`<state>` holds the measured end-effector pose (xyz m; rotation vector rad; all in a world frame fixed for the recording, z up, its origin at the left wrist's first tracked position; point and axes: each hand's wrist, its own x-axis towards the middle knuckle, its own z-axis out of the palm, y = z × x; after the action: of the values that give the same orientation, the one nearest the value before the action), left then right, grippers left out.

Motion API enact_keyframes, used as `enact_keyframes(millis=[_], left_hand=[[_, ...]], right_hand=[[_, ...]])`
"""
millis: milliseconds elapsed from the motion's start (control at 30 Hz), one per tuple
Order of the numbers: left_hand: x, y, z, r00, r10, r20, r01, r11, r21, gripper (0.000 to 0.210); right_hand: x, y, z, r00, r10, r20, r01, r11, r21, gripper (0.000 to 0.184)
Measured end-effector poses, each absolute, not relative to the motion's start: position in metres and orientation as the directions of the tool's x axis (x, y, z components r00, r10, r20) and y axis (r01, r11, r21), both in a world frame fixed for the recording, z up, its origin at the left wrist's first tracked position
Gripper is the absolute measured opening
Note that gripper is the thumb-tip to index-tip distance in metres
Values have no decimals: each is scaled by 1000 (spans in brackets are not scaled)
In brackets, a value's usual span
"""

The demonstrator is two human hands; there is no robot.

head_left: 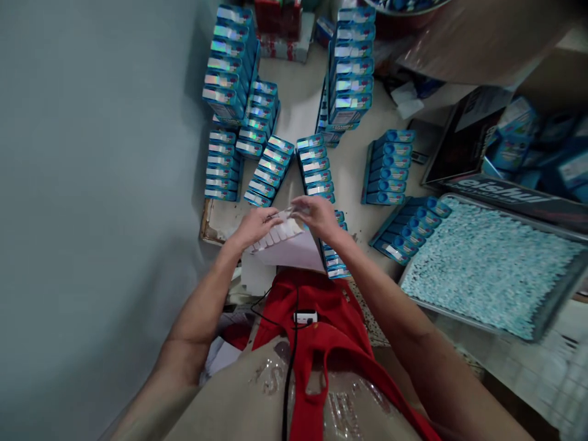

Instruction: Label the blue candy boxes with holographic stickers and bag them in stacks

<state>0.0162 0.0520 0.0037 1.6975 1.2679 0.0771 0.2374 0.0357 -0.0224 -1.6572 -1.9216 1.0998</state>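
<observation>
Near the table's front edge, my left hand (257, 226) is closed on a white sheet of stickers (280, 234) divided into narrow rows. My right hand (318, 215) pinches a thin, shiny strip at the sheet's upper edge; whether the strip is loose from the sheet I cannot tell. Plain white paper (301, 254) lies below the sheet. Just beyond my hands, slim blue boxes stand in rows, one row (271, 171) ahead of my left hand and another (315, 168) ahead of my right. Partly under my right forearm runs a further row (336, 260).
Taller stacks of blue boxes rise at the back left (227, 67) and back centre (353, 67). To the right are box rows with round holes (390, 165), a metal tray (463, 312) of small pale-blue pieces, and a black carton (496, 190) of boxes. A wall (101, 184) borders the left.
</observation>
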Motion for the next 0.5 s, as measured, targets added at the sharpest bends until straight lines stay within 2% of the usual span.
enact_keyframes(millis=[100,233,367,500], left_hand=[[26,59,-1,463,748,-475,654,73,753,27],[32,66,1,459,739,-493,658,91,748,26],[40,67,2,446,699,-559,637,191,747,33],[50,64,1,389,661,-642,684,259,682,36]], right_hand=[[243,32,-14,-241,970,-13,777,185,-601,36],[241,18,-13,-373,928,8,818,333,-469,38],[235,-10,-25,-340,940,15,849,314,-424,48],[235,-36,-31,-288,957,24,862,270,-430,54]])
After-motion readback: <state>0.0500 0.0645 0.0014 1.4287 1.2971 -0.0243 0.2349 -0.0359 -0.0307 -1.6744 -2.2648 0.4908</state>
